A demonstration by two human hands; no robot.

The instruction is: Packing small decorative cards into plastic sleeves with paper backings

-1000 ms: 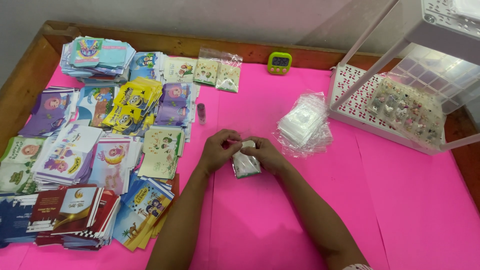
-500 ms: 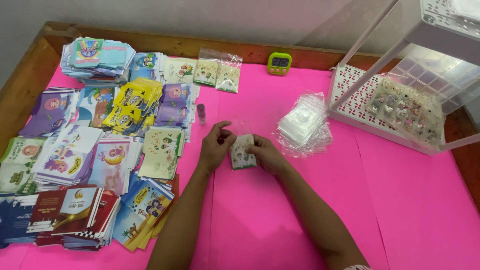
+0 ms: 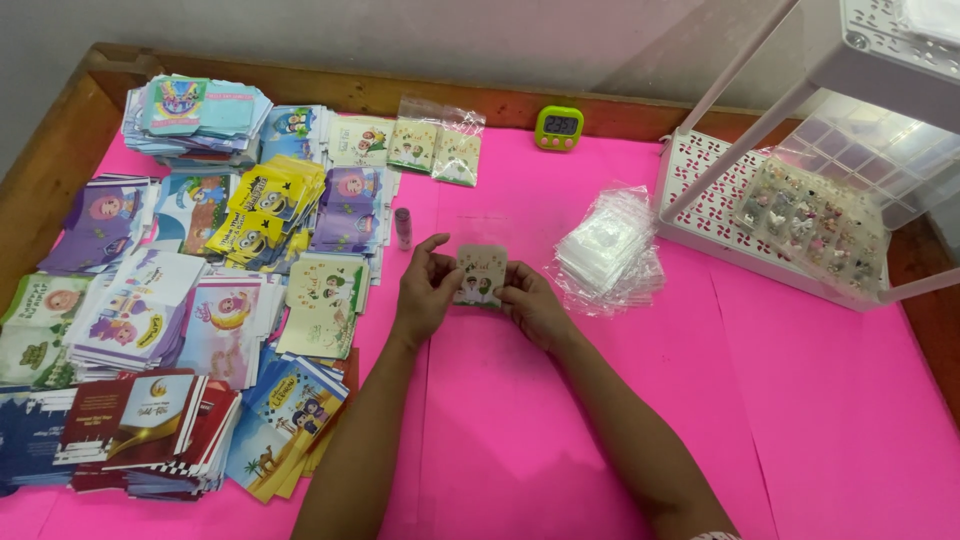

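My left hand (image 3: 425,290) and my right hand (image 3: 532,305) together hold a small pale card (image 3: 478,274) with cartoon figures, one hand on each side edge, just above the pink table cover (image 3: 600,420). The card appears to sit in a clear sleeve whose top rises above it. A heap of clear plastic sleeves (image 3: 610,250) lies just right of my right hand. A small pink tube (image 3: 403,228) stands just beyond my left hand.
Many stacks of colourful cards (image 3: 200,280) fill the left half. Two bagged cards (image 3: 438,150) and a green digital timer (image 3: 559,127) lie at the back. A white rack with a clear compartment box of small charms (image 3: 810,215) stands at the right. A wooden rim (image 3: 60,150) borders the table.
The card was bunched between my hands close to the table; now it is flattened, upright and facing me, raised slightly away from me.
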